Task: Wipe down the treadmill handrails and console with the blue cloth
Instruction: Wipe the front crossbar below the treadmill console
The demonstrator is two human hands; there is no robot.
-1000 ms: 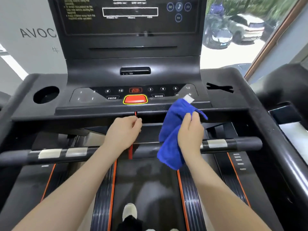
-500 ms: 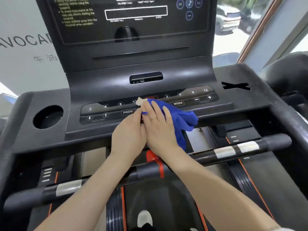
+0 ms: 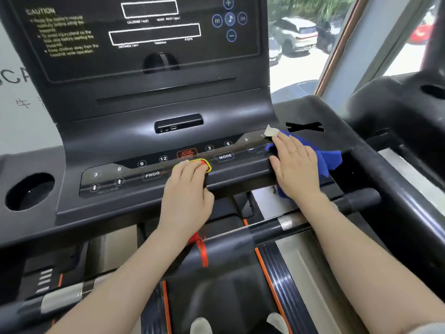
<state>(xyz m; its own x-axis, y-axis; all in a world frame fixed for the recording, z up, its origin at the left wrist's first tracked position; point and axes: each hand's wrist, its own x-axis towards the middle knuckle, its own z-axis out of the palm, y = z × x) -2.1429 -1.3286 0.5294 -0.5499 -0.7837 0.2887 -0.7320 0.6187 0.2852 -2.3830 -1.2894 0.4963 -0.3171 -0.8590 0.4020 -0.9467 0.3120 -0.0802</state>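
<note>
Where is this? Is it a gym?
Probably a gym or fitness room, though it could be a home. The hands rest on a treadmill console, a second machine stands alongside, and a window shows parked cars.

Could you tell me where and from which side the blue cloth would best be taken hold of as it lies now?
Probably the bunched blue cloth sticking out past the right hand, approached from the right. That hand lies flat, pressing the cloth's middle onto the console's button strip, so only this loose, raised fold and the white tag at the top stand free to pinch; the fold gives more to hold.
</note>
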